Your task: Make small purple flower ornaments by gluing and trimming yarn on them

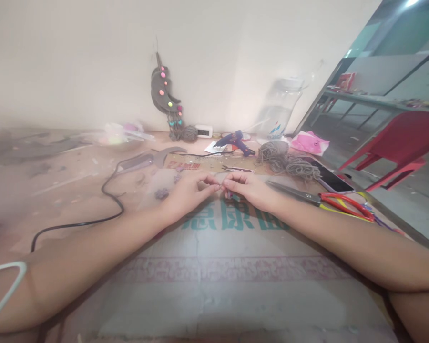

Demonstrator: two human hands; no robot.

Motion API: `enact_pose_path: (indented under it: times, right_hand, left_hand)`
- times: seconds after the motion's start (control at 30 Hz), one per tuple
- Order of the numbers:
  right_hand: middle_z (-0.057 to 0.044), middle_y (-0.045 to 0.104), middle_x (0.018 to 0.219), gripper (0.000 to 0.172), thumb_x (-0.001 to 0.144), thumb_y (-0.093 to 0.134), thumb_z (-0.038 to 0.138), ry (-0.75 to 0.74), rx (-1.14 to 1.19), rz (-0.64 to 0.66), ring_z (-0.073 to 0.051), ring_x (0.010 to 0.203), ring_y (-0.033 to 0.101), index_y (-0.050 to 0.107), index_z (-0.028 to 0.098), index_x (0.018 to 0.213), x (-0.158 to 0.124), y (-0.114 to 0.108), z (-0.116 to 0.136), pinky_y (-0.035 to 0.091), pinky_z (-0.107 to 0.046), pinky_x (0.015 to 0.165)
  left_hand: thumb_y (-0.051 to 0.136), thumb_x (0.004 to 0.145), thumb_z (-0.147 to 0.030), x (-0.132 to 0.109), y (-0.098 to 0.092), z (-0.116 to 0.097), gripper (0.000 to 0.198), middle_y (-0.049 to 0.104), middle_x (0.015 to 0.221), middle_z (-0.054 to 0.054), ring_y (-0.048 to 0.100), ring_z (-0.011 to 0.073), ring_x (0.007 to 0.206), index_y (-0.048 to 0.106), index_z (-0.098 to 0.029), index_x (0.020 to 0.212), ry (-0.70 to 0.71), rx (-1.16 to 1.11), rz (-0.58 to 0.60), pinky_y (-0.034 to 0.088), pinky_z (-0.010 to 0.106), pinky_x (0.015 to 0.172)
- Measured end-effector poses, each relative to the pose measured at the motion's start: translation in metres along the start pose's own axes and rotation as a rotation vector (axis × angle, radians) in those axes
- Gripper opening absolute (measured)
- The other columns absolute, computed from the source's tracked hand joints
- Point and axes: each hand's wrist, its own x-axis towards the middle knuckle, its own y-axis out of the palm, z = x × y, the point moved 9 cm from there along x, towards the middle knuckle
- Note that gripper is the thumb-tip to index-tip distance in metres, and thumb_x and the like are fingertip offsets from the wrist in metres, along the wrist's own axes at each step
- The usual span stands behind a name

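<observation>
My left hand (pixel 188 191) and my right hand (pixel 249 188) meet tip to tip over the printed cardboard sheet (pixel 153 295). The right fingers are pinched, with a small purple piece (pixel 229 194) showing beneath them; its kind is too small to make out. Thumb and finger of my left hand close in a pinch right beside it, and what lies between them is hidden. Left of my left hand lies a crumpled purple bit (pixel 161 194), with another purple scrap (pixel 178 178) behind it. Tweezers (pixel 238 169) lie just beyond my right hand.
Red-handled scissors (pixel 346 205) lie by my right forearm, near a phone (pixel 334 176) and grey yarn (pixel 275 155). A glue gun (pixel 236 142) and water jug (pixel 282 109) stand behind. A black cable (pixel 110 193) crosses the left side. A moon-shaped ornament (pixel 161 88) leans on the wall.
</observation>
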Motion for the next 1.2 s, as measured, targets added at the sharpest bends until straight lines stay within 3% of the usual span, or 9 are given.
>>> enact_pose_path:
  times: [0.1,0.17,0.3,0.53,0.67,0.8,1.07,1.2]
  right_hand:
    - [0.000,0.063,0.069,0.032,0.087,0.064,0.048,-0.034,0.008,0.010,-0.012,0.065,0.058,0.063,0.017,0.082,0.000,0.000,0.003,0.044,-0.027,0.064]
    - [0.000,0.066,0.072,0.028,0.088,0.064,0.044,-0.038,0.020,0.022,-0.014,0.070,0.062,0.063,0.017,0.094,0.001,0.001,0.002,0.047,-0.028,0.069]
    - [-0.001,0.070,0.078,0.035,0.083,0.069,0.034,0.014,0.015,0.059,-0.016,0.075,0.066,0.060,0.017,0.113,0.004,0.004,-0.007,0.050,-0.031,0.072]
    - [0.000,0.067,0.068,0.017,0.083,0.066,0.033,0.024,-0.096,0.002,-0.012,0.064,0.061,0.067,0.016,0.085,0.005,-0.001,-0.007,0.049,-0.027,0.066]
    - [0.001,0.065,0.066,0.016,0.083,0.065,0.033,0.022,-0.159,-0.067,-0.012,0.061,0.058,0.066,0.016,0.084,0.005,-0.008,-0.006,0.047,-0.026,0.062]
    - [0.000,0.065,0.067,0.014,0.083,0.063,0.031,-0.007,-0.237,-0.092,-0.013,0.062,0.059,0.066,0.017,0.083,0.003,-0.010,-0.003,0.048,-0.027,0.063]
    - [-0.002,0.069,0.073,0.012,0.086,0.061,0.029,-0.032,-0.295,-0.108,-0.016,0.069,0.064,0.067,0.018,0.084,0.001,-0.011,0.000,0.052,-0.032,0.070]
    - [-0.002,0.072,0.076,0.014,0.087,0.060,0.028,-0.048,-0.305,-0.104,-0.017,0.072,0.067,0.071,0.019,0.089,0.001,-0.010,0.001,0.054,-0.032,0.072]
  left_hand:
    - [0.060,0.089,-0.037,0.000,0.002,-0.001,0.018,0.072,0.089,0.002,0.065,0.0204,0.090,0.068,-0.021,0.087,0.013,0.009,0.020,0.048,0.036,0.088]
    - [0.059,0.090,-0.036,-0.001,0.001,-0.003,0.018,0.072,0.090,0.002,0.065,0.0205,0.091,0.068,-0.022,0.086,0.020,0.016,0.017,0.048,0.036,0.089]
    - [0.056,0.090,-0.037,-0.001,0.002,-0.005,0.020,0.072,0.089,0.002,0.065,0.0206,0.090,0.067,-0.022,0.083,0.042,0.017,0.016,0.049,0.035,0.087]
    - [0.049,0.093,-0.041,0.000,-0.008,-0.009,0.029,0.072,0.095,0.004,0.064,0.0202,0.088,0.068,-0.020,0.096,0.000,0.063,0.013,0.048,0.032,0.079]
    - [0.054,0.089,-0.046,0.003,-0.016,0.006,0.031,0.075,0.095,0.003,0.066,0.0206,0.079,0.071,-0.025,0.103,-0.137,0.260,0.223,0.046,0.029,0.068]
    - [0.068,0.075,-0.054,0.001,-0.023,0.019,0.032,0.076,0.086,0.001,0.067,0.0217,0.075,0.076,-0.031,0.096,-0.094,0.342,0.307,0.044,0.028,0.066]
    - [0.072,0.072,-0.043,-0.003,-0.014,0.019,0.015,0.071,0.066,0.000,0.063,0.0202,0.062,0.075,-0.031,0.080,-0.011,0.318,0.258,0.043,0.028,0.060]
    - [0.068,0.075,-0.041,0.002,-0.016,0.014,0.016,0.073,0.072,-0.001,0.064,0.0197,0.064,0.075,-0.030,0.085,-0.052,0.216,0.240,0.046,0.028,0.062]
